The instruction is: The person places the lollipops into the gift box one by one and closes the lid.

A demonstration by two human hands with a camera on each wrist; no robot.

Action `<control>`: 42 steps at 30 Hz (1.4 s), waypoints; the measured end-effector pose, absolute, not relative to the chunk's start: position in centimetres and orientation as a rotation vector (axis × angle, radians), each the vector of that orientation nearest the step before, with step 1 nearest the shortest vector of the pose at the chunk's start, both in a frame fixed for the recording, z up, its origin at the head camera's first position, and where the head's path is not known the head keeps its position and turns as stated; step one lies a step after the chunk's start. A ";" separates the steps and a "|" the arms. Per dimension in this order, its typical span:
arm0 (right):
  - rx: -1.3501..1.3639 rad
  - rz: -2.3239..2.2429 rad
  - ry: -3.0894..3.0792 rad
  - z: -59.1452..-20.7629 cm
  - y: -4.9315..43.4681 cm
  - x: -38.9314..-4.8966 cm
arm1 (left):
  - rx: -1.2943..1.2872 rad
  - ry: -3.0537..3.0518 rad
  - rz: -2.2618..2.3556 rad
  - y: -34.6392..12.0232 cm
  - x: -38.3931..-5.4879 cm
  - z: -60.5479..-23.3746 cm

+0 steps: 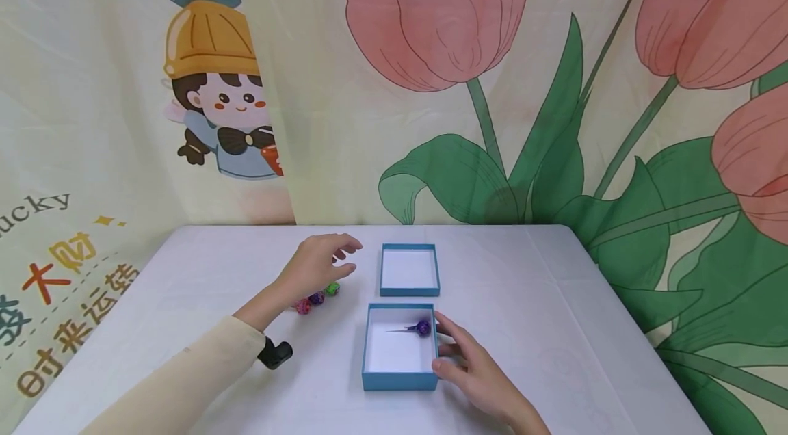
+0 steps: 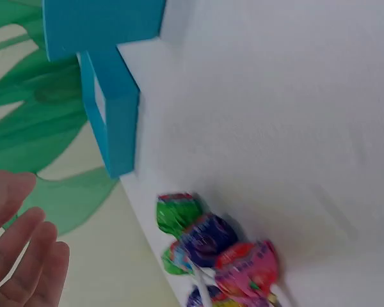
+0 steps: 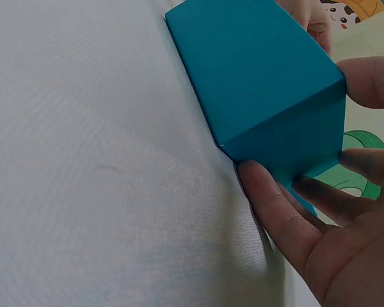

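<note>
My left hand [image 1: 320, 262], fingers loosely bent and holding nothing, hovers above a small cluster of lollipops on the table. In the left wrist view the cluster shows a green lollipop [image 2: 177, 214], a dark purple lollipop [image 2: 209, 240] and a pink lollipop [image 2: 246, 268]; more wrappers and white sticks show below. A blue box [image 1: 400, 381] with a white inside stands in front of me. One purple lollipop [image 1: 423, 328] lies in it near the right wall, stick pointing left. Along that wall rests my right hand [image 1: 477, 370], its fingertips on the side [image 3: 301, 137] and thumb at the near corner.
Just behind the box lies a second, shallower blue tray-like piece [image 1: 410, 292], white inside. The white-covered table [image 1: 523, 284] ends at a printed curtain [image 1: 326, 148] with tulips and a cartoon figure. A black device [image 1: 275, 354] is on the left wrist.
</note>
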State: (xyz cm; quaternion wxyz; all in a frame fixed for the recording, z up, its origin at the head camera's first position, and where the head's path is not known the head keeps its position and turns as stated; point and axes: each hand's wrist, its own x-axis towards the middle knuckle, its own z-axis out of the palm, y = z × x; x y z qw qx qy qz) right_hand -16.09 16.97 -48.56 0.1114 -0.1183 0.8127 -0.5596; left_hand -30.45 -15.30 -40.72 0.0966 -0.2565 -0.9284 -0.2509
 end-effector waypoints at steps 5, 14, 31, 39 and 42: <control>-0.347 -1.641 2.386 -48.5 16.9 -16.2 | -0.690 -2.782 -0.732 -17.3 -31.6 -41.0; -0.361 -1.647 2.388 -48.6 17.0 -16.3 | -0.582 -2.805 -0.736 -20.6 -33.4 -41.5; -0.330 -1.626 2.395 -48.5 16.9 -16.2 | -0.493 -2.900 -0.710 -24.1 -34.4 -43.6; -0.340 -1.628 2.395 -48.6 16.9 -16.1 | -0.466 -2.992 -0.709 -24.7 -35.0 -44.3; -0.341 -1.628 2.398 -48.7 16.9 -16.1 | -0.450 -3.027 -0.696 -24.7 -35.1 -44.5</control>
